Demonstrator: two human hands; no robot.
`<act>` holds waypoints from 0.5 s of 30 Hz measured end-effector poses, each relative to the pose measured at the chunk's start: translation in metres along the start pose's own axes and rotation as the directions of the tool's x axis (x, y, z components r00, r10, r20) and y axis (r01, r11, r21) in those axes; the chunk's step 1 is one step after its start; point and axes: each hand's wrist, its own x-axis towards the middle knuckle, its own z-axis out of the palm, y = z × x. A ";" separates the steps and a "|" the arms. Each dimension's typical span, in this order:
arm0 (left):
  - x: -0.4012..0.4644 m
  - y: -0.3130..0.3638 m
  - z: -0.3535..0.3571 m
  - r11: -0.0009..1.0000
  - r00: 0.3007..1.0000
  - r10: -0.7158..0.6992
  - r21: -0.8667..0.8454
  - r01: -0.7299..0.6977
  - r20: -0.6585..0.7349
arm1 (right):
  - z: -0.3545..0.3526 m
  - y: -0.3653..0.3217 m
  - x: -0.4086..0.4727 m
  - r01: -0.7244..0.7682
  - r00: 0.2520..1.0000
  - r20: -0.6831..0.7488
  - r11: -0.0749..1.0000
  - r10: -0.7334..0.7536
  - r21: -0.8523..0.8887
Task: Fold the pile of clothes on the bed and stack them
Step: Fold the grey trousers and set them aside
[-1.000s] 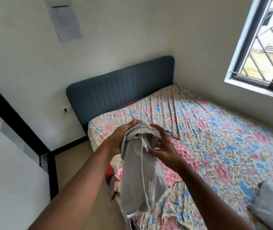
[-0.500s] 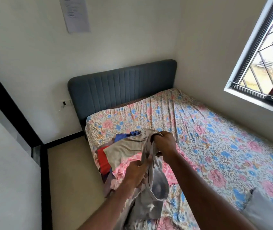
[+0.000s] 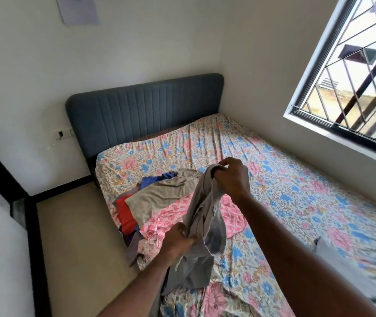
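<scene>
A grey garment (image 3: 207, 227) hangs between my two hands above the near left part of the bed (image 3: 296, 202). My right hand (image 3: 231, 177) grips its upper end, raised over the sheet. My left hand (image 3: 177, 242) pinches the cloth lower down, closer to me. Behind the garment lies the pile of clothes (image 3: 159, 202) at the bed's left edge: a beige piece, a pink patterned one, a red one and a blue one. The garment's lower end droops onto the sheet.
The blue padded headboard (image 3: 143, 110) stands against the far wall. A barred window (image 3: 354, 76) is at the right. Bare floor (image 3: 74, 248) runs along the bed's left side. A grey folded item (image 3: 342, 266) lies on the bed at the right.
My left hand dropped from the garment's top to a lower grip near me. My right hand closed on the upper end. The view tilted down a little.
</scene>
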 end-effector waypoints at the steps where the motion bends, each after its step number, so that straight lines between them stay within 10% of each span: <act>1: -0.002 0.005 0.002 1.000 1.000 0.015 -0.024 -0.015 0.017 | -0.002 0.000 0.002 -0.010 1.000 0.009 0.998 0.009 0.057; 8: -0.008 0.041 0.031 0.985 0.994 0.102 -0.146 -0.095 0.046 | -0.027 -0.010 0.006 -0.194 0.946 0.322 0.869 0.043 0.455; 15: 0.013 0.020 -0.016 0.949 0.996 -0.007 -0.314 0.034 0.084 | -0.070 0.028 0.023 0.183 0.969 -0.118 0.948 -0.219 -0.259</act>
